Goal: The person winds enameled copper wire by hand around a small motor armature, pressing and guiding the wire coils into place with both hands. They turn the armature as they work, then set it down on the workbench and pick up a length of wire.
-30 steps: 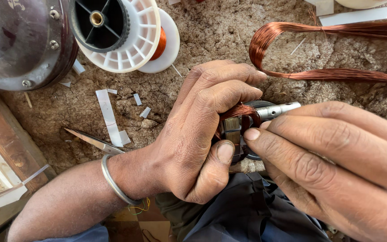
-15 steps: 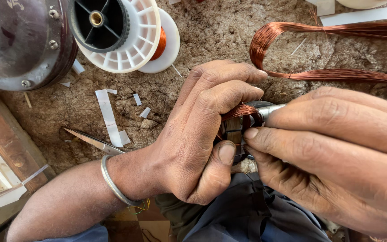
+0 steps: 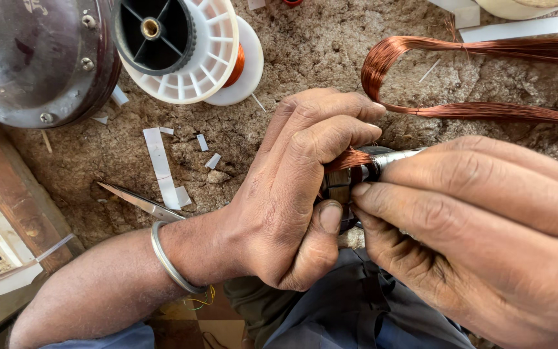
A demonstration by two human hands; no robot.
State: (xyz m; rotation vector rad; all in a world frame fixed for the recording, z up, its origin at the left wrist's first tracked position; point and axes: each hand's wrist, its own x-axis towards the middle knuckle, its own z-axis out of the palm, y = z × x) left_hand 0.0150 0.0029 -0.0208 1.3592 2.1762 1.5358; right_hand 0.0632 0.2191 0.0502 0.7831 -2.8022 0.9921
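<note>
Both hands (image 3: 382, 213) around ribbed metal armature (image 3: 350, 174), copper-wound.

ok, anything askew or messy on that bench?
Some litter: white paper scraps lie scattered on the rough surface, and scissors sit partly under the left hand's wrist. Both hands grip a small wound part; the right hand hides most of it. Nothing looks damaged.

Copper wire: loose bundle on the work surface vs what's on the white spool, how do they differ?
The loose copper bundle lies bare, bent into a long open loop and pinched together at one spot; the wire on the white spool is wound tight round the core. The bundle shows nearly whole; the spool's wire only peeks out as an orange band between the flanges. Neither is touched by the hands. Both look like the same reddish copper.
</note>
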